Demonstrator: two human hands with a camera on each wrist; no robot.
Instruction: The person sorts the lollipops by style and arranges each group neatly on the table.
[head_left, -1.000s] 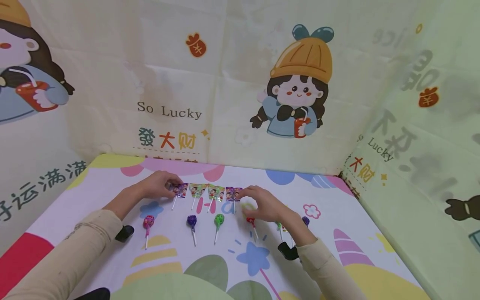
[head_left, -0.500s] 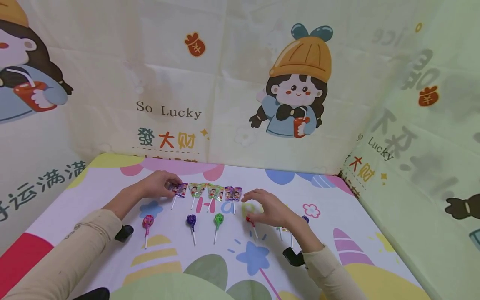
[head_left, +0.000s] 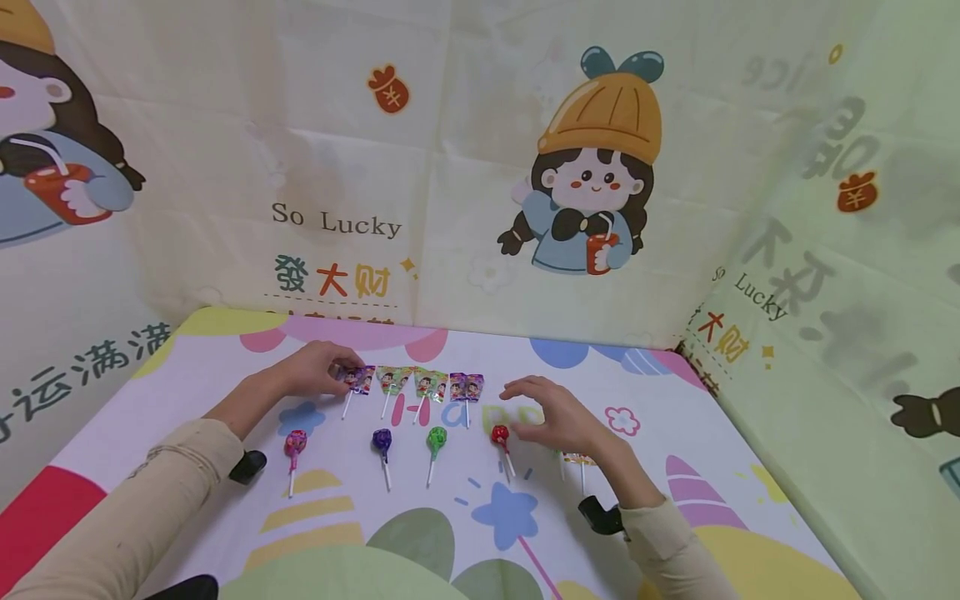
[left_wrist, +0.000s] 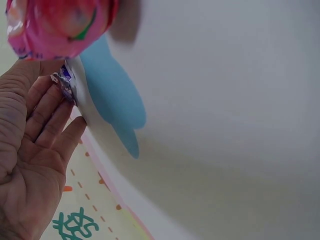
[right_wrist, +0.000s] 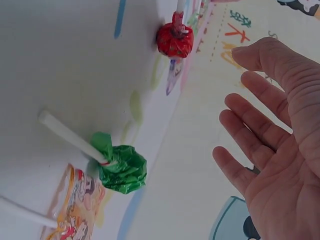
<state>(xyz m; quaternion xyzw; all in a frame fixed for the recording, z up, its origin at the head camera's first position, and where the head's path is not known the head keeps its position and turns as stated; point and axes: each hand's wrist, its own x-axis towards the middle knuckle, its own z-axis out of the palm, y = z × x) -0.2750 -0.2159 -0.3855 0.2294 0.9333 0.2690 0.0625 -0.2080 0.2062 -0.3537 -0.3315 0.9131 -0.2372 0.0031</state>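
Observation:
My left hand [head_left: 318, 371] pinches the left edge of a flat purple-wrapped lollipop [head_left: 362, 381], the leftmost of a back row. In the left wrist view its purple wrapper [left_wrist: 66, 85] shows at the thumb and fingers. Beside it lie two flat green-wrapped lollipops, the left one [head_left: 392, 381] and the right one [head_left: 431, 384], then another purple-wrapped lollipop [head_left: 467, 387]. My right hand [head_left: 558, 421] holds nothing; its fingers are spread and slightly bent above the table, just right of a red round lollipop [head_left: 500, 435].
In the front row lie a pink lollipop [head_left: 296, 442], a dark purple lollipop [head_left: 382, 440] and a green lollipop [head_left: 437, 438]. Under the right forearm are another green lollipop [right_wrist: 122, 169] and an orange-wrapped lollipop [right_wrist: 80, 200]. Printed cloth walls [head_left: 465, 167] enclose the patterned table [head_left: 337, 533].
My right hand has let go of the right-hand purple-wrapped lollipop and drawn back to the right, uncovering the red lollipop. The left hand stays in place.

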